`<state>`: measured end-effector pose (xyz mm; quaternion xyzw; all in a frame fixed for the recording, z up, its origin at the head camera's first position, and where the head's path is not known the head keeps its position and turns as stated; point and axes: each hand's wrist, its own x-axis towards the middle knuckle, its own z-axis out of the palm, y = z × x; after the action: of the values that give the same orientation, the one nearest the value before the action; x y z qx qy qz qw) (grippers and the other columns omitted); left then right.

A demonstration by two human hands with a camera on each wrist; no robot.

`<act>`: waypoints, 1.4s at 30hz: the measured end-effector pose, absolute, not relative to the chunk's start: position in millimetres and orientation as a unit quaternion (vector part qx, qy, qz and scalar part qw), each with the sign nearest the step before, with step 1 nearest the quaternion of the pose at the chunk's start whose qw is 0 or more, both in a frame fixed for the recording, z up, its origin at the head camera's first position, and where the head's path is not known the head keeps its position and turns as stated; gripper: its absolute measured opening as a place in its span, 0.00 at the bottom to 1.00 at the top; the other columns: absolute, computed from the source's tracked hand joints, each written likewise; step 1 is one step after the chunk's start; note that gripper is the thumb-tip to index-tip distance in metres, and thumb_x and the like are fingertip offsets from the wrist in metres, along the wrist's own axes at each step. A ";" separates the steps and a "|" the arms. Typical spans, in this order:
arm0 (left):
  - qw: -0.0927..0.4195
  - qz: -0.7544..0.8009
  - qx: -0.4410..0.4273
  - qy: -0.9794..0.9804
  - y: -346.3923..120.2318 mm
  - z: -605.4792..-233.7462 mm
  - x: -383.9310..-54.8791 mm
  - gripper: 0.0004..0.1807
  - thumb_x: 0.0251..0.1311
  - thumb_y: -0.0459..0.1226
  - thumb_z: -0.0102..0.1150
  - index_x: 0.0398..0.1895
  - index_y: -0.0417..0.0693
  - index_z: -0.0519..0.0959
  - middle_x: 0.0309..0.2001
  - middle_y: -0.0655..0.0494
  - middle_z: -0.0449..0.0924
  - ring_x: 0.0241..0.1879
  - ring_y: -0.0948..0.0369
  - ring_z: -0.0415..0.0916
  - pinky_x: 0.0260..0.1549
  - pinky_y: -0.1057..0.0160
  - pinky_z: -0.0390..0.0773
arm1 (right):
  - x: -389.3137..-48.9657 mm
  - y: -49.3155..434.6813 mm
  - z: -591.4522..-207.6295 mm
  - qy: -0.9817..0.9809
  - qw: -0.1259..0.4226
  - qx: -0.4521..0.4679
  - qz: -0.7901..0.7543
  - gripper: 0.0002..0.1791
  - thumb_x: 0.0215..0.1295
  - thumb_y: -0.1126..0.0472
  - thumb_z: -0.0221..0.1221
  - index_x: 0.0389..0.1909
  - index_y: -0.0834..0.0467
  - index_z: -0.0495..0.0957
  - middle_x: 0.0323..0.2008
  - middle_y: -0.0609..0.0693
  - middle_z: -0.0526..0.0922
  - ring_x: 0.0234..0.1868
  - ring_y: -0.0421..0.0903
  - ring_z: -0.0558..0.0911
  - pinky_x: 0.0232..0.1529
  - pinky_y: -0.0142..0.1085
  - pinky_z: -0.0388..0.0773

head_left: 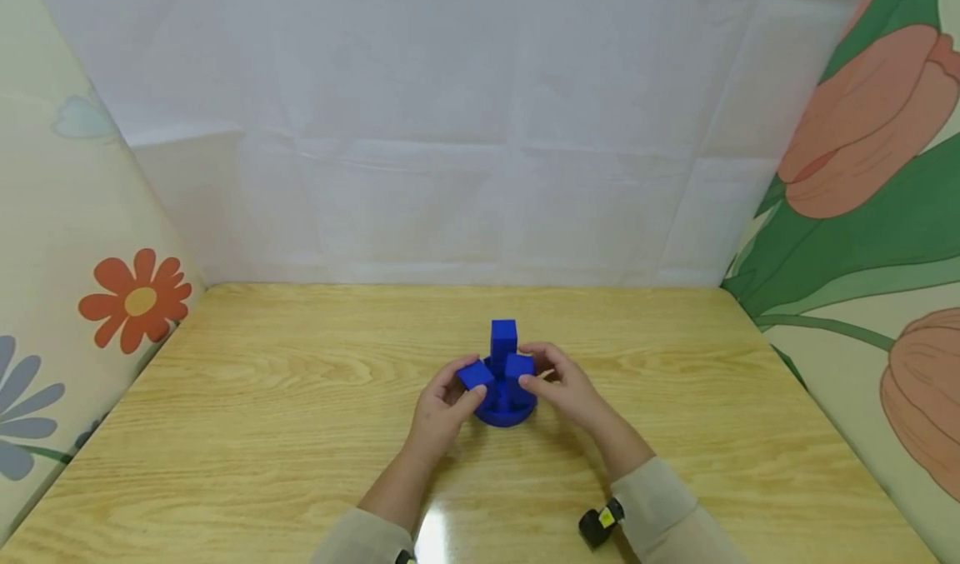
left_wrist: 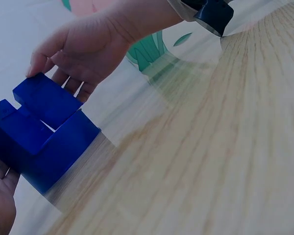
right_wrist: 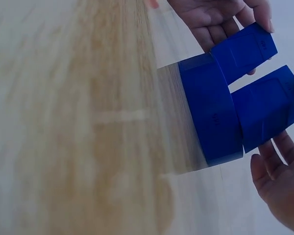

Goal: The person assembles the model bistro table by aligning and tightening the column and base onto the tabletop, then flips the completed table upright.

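Note:
A blue round base (head_left: 504,418) with a low rim sits on the wooden table. Three blue square-topped blocks stand in it: a taller-looking back block (head_left: 503,331), a left block (head_left: 476,374) and a right block (head_left: 520,366). Thumb and fingers of my left hand (head_left: 438,410) grip the left block, which is turned at an angle in the head view. On the other side, my right hand (head_left: 566,389) pinches the right block between thumb and fingers. Both wrist views show the two front blocks rising above the base's wall (right_wrist: 213,117), with a narrow gap between them.
The wooden table (head_left: 262,431) spreads around the base. A white cloth (head_left: 450,131) hangs behind it, and flower-patterned panels (head_left: 862,239) stand at both sides. A black wrist camera (head_left: 596,526) is at the right sleeve, close over the table.

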<state>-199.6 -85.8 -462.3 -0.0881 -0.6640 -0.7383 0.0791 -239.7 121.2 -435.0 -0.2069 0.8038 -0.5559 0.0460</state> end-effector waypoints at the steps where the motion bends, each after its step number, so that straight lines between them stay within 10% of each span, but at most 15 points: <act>1: 0.080 -0.738 -0.090 -0.663 -85.9 -462.4 -199.8 0.25 0.59 0.22 0.57 0.61 0.24 0.68 0.60 0.27 0.72 0.49 0.74 0.76 0.50 0.75 0.76 | -240.0 120.9 -434.8 0.808 0.046 -0.206 -0.550 0.23 0.67 0.63 0.59 0.62 0.61 0.71 0.48 0.62 0.78 0.46 0.46 0.74 0.47 0.37 0.71; 13: 0.077 -0.741 -0.084 -0.662 -86.7 -461.9 -199.0 0.26 0.59 0.22 0.57 0.62 0.26 0.68 0.60 0.29 0.73 0.48 0.74 0.76 0.50 0.76 0.76 | -242.5 118.5 -433.1 0.828 0.068 -0.191 -0.523 0.27 0.66 0.57 0.61 0.66 0.54 0.69 0.54 0.59 0.76 0.41 0.46 0.70 0.40 0.35 0.68; 24: 0.078 -0.736 -0.083 -0.668 -85.3 -461.0 -198.8 0.25 0.59 0.23 0.57 0.62 0.26 0.69 0.61 0.29 0.72 0.50 0.75 0.75 0.51 0.76 0.74 | -244.9 124.0 -438.1 0.807 0.041 -0.140 -0.572 0.25 0.66 0.63 0.61 0.62 0.64 0.69 0.54 0.62 0.78 0.51 0.51 0.78 0.54 0.38 0.74; 42: 0.071 -0.730 -0.071 -0.676 -86.5 -461.2 -198.9 0.25 0.59 0.23 0.58 0.62 0.29 0.70 0.61 0.32 0.73 0.49 0.75 0.75 0.50 0.77 0.75 | -239.5 135.7 -438.0 0.797 0.072 -0.176 -0.574 0.30 0.67 0.64 0.60 0.69 0.63 0.64 0.58 0.66 0.72 0.39 0.43 0.73 0.32 0.31 0.75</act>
<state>-198.9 -86.5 -461.2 -0.0708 -0.6763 -0.7298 0.0706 -239.5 135.7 -438.0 -0.1759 0.7968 -0.5736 0.0720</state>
